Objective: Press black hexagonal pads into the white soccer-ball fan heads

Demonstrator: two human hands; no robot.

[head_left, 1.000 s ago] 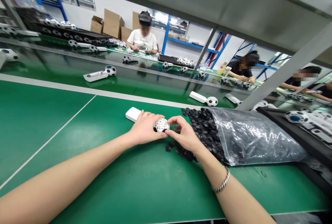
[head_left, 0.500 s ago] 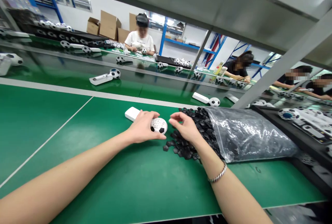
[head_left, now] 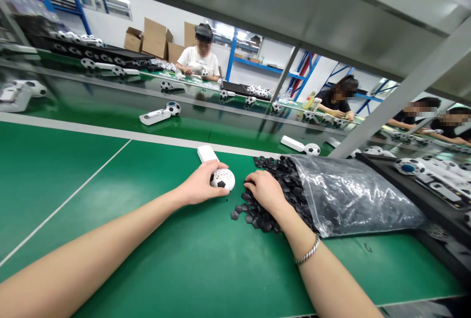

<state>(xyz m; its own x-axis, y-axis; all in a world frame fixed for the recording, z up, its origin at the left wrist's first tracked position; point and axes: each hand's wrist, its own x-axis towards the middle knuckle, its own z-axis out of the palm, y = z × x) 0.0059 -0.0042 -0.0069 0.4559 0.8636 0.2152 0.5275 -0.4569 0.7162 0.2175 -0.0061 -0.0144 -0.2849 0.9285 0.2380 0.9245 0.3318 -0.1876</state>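
My left hand is closed around the ball head of a white soccer-ball-headed device, which looks like a small handheld fan. Thumb and fingers grip the ball from its left side; slots and black patches show on it. Its white handle points away from me, past the fingers. At the left edge of a pile of small black pentagon pieces, my right hand has its fingers curled together. A dark bit shows at those fingertips, but what they hold is mostly hidden.
A clear plastic bag of black pieces lies open toward the pile. Behind it runs a belt with more soccer-ball-headed devices. A black tray of them stands at right. A slanted post and several co-workers are beyond.
My right hand has moved down onto the pile's edge and curled its fingers. The held device has turned, its handle swinging right and away from me. Devices on the belt have shifted.
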